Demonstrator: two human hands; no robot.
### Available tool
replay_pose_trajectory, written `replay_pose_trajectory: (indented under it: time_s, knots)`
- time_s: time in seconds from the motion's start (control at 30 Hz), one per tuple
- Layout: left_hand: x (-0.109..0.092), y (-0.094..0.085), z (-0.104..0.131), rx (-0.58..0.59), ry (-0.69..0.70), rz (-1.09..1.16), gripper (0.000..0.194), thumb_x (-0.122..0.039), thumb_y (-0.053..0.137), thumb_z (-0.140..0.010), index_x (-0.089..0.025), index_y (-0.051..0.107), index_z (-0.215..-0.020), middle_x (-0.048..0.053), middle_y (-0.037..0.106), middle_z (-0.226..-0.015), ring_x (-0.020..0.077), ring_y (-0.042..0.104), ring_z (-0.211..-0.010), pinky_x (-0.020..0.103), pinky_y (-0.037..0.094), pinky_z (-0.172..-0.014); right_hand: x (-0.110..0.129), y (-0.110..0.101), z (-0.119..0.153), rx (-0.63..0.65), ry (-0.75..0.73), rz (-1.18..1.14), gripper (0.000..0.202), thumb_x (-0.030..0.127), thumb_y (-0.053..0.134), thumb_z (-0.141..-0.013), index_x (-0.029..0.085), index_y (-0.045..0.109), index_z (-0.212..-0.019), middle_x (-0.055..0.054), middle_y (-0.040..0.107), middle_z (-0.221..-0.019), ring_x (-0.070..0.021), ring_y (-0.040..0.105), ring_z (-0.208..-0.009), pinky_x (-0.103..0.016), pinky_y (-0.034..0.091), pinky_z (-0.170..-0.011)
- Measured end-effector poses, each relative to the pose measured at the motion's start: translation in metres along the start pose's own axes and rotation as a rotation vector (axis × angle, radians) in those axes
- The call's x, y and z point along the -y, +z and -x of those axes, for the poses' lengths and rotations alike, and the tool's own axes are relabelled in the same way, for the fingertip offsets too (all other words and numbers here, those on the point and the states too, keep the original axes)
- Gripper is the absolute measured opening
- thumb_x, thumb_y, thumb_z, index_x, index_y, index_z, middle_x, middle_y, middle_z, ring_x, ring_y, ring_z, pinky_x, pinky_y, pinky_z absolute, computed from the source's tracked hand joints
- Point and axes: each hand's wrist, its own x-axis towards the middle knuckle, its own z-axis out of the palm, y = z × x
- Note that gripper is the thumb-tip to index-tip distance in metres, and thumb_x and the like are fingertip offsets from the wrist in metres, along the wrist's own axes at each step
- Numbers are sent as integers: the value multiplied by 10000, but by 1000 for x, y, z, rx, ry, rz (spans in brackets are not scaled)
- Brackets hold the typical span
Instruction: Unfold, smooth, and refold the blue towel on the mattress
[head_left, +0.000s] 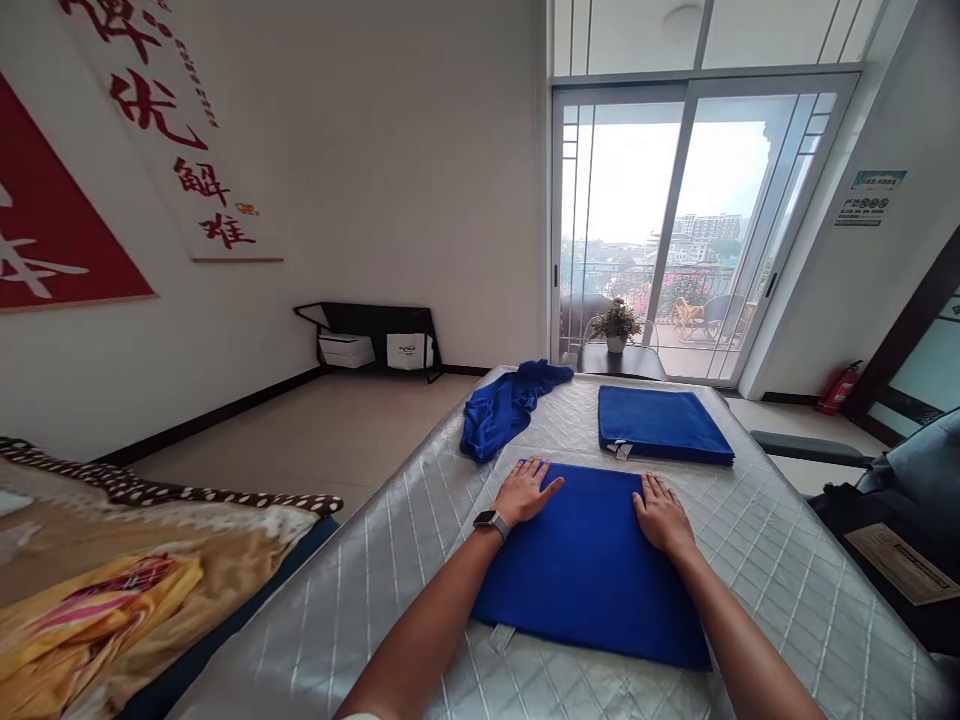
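The flat blue cloth (589,570) lies at the near middle of a quilted silver cover (390,560), a white tag sticking out under its near edge. The left hand (525,492) lies palm down on its far left corner, fingers stretched out and thumb spread wide; the right hand (664,514) rests palm down along its far right edge, fingers extended and close together. Neither grasps anything. A watch (492,521) circles the left wrist. Beyond the cloth, a crumpled blue cloth (499,412) takes up the far left of the cover, and a neat blue stack (664,420) with tags at its near edge takes up the far right. To the left, tan and yellow bedding (135,600) lies near the cover; on the right are a dark chair (926,470) and a black bag (892,585). The cover's surface is shiny and diamond-stitched. Past its far end, a potted plant (616,325) stands on a small dark table (622,362) before sliding glass doors (670,200). A low black rack (375,320) stands by the pale wall (405,170), red-lettered scrolls (161,150) hang at left, and a fire extinguisher (838,388) stands at right.
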Motion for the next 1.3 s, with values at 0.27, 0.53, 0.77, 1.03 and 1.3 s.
replay_pose_trajectory:
  time_s: [0.27, 0.53, 0.77, 1.03, 1.3]
  knots:
    - [11, 8, -3, -17, -13, 26, 821, -735, 154, -942, -201, 379, -1523, 98, 330, -1613, 290, 226, -1505, 481, 156, -1222, 2, -4, 2, 5, 13, 20, 669, 452, 187, -1002, 113, 195, -1578, -58, 198, -1648, -178, 122, -1517, -356, 72, -1218]
    - [9, 6, -2, -8, -42, 27, 830, -751, 146, -929, -222, 375, -1527, 102, 316, -1620, 296, 219, -1507, 500, 146, -1220, 2, -3, 2, -1, 17, 25, 669, 462, 176, -1005, 115, 200, -1577, -58, 202, -1647, -175, 124, -1517, -358, 81, -1218]
    - [8, 5, -1, -12, -45, 10, 833, -752, 147, -924, -223, 385, -1523, 91, 348, -1607, 298, 240, -1500, 495, 161, -1222, 4, -5, 4, -10, 5, 61, 662, 443, 191, -1006, 99, 218, -1571, -74, 217, -1641, -179, 143, -1514, -355, 102, -1214]
    - [7, 3, 0, -3, -42, 16, 839, -752, 135, -922, -224, 372, -1528, 87, 315, -1622, 306, 204, -1510, 506, 152, -1220, 16, -17, 17, -61, 13, 118, 629, 363, 214, -1000, 79, 247, -1560, -104, 210, -1637, -215, 115, -1520, -428, 45, -1222]
    - [6, 3, 0, -8, -40, 13, 822, -737, 144, -934, -216, 382, -1523, 98, 336, -1612, 303, 219, -1505, 505, 149, -1216, 15, -15, 60, 31, -21, 67, 650, 431, 184, -1012, 108, 197, -1576, -85, 164, -1648, -198, 77, -1524, -422, 90, -1218]
